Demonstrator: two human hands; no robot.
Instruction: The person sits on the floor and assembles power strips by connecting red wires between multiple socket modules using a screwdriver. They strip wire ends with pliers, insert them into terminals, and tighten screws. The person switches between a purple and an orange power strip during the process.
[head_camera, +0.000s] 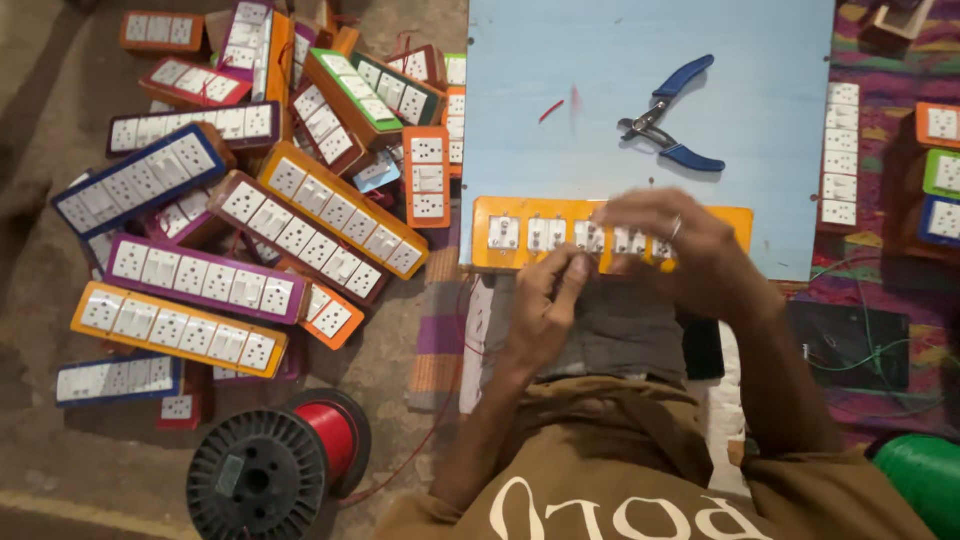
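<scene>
An orange extension board (520, 232) with white sockets and switches lies across the near edge of a light blue work board (600, 100). My left hand (545, 305) presses its fingertips against the board's lower edge near the middle. My right hand (680, 245) curls over the right half of the orange board, gripping it and hiding several sockets. A ring shows on one finger of my right hand. Blue-handled pliers (672, 118) lie farther back on the blue board, apart from both hands.
A big pile of finished extension boards (250, 200) in orange, purple, blue and green frames covers the floor at left. A black spool of red wire (280, 465) sits near my left knee. More switch strips (840, 150) and small boxes (940, 170) lie at right.
</scene>
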